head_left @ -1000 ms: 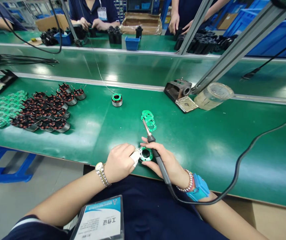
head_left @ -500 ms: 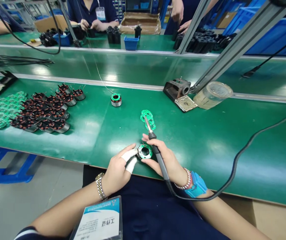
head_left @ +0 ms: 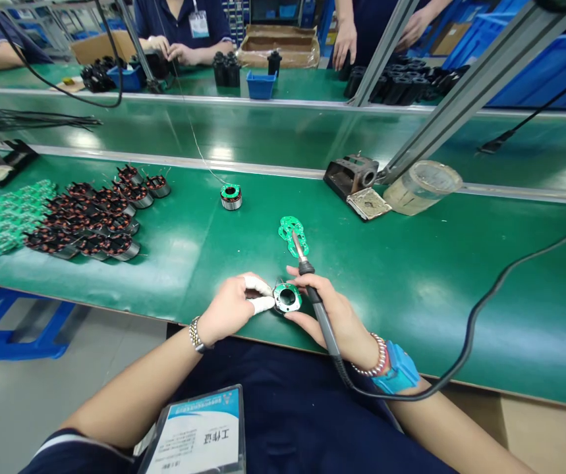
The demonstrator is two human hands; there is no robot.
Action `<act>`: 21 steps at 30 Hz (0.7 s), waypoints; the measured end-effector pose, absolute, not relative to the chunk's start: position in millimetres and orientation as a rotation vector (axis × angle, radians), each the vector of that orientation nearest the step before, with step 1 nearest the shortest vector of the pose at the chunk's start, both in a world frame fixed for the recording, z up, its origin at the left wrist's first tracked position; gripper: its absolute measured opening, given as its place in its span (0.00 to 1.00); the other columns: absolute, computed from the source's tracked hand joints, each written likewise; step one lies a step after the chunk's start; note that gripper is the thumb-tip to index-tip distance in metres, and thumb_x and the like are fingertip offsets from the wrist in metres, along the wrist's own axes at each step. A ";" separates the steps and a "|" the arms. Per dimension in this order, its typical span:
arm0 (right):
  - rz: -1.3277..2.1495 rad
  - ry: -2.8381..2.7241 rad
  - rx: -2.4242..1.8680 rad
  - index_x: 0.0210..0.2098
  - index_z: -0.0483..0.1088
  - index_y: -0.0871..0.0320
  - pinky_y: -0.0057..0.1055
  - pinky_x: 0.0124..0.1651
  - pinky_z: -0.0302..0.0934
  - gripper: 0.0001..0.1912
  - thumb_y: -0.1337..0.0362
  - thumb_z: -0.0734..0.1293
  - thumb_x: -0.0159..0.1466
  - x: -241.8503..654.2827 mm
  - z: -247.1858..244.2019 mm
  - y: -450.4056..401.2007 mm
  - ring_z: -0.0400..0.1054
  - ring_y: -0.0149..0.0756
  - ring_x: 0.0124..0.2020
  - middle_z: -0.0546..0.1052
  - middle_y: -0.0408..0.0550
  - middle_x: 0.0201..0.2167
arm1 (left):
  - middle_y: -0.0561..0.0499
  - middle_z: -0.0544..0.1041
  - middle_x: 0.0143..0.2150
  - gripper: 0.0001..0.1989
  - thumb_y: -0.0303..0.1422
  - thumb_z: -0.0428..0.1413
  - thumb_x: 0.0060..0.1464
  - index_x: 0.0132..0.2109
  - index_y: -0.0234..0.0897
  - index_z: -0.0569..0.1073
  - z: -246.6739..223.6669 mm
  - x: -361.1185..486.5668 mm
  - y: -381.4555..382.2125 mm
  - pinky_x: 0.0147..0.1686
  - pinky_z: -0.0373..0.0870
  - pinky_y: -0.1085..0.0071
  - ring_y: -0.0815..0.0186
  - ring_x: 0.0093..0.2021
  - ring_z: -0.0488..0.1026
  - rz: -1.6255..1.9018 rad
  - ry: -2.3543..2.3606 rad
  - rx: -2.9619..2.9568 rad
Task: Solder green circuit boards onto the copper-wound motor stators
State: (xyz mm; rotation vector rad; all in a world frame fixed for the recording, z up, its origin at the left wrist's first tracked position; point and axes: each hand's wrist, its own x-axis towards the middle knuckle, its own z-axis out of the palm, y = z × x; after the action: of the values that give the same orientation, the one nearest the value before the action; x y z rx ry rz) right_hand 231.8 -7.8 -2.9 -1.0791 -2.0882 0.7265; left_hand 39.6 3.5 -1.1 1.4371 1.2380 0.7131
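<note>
Currently, the stator [head_left: 293, 307] sits at the near edge of the bench [head_left: 386, 289], between both hands, with its green board facing up, presumably to leave the top ring open to view. Left hand [head_left: 236, 299]: thumb and forefinger, in white covers [head_left: 261, 305], are pinched at the stator's left edge; the exact part gripped is too small to tell. The covers probably guard against heat. Right hand [head_left: 335, 316]: the iron [head_left: 323, 322] is grasped across the palm side, while thumb and fingertips flank the stator's right side, apparently to steady it. The tip points forward, over the loose boards [head_left: 290, 225], which directs it away from the fingers; contact with them cannot be confirmed. The cord [head_left: 470, 322] runs out to the right, clear of the stator. The stand [head_left: 354, 174], with its sponge [head_left: 369, 205], is set on the right, likely for reach by the iron hand. The stator batch [head_left: 89, 220] and board pile [head_left: 20, 217] lie at left, grouped by type, presumably for easy picking
</note>
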 end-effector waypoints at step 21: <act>0.912 -2.053 -0.948 0.49 0.53 0.54 0.39 0.53 0.62 0.22 0.67 0.64 0.58 236.7 1.6 -15.3 0.59 0.41 0.57 0.64 0.57 0.55 | 0.46 0.77 0.39 0.13 0.25 0.46 0.57 0.47 0.36 0.69 -13.1 22.0 -17.8 0.43 0.72 0.66 0.65 0.41 0.74 0.962 0.965 2.510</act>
State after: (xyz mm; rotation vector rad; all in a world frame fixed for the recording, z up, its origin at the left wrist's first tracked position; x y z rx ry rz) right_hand 236.7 -15.3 1.6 -0.9484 -2.0533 0.9123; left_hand 22.0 -17.8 -13.1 2.5095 0.9652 0.9617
